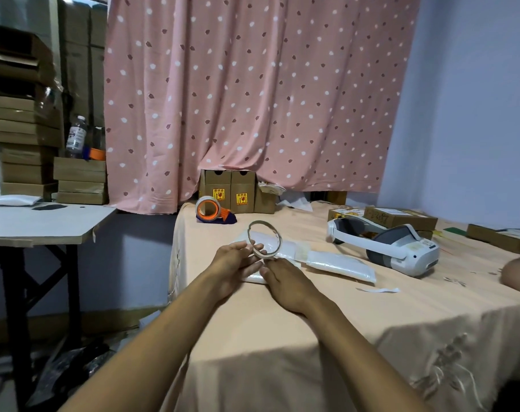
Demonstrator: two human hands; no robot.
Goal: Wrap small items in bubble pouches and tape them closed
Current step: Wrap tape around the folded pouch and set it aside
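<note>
Peach tablecloth is filling the lower frame; at centre the left hand is pinching a thin tape roll by its rim, above soft, slippery-looking bubble pouches. It is likely light and stiff, so the rim suits. The right hand is reaching its lower edge, and I cannot tell its grip

Headset lies right of pouches on table.
</note>
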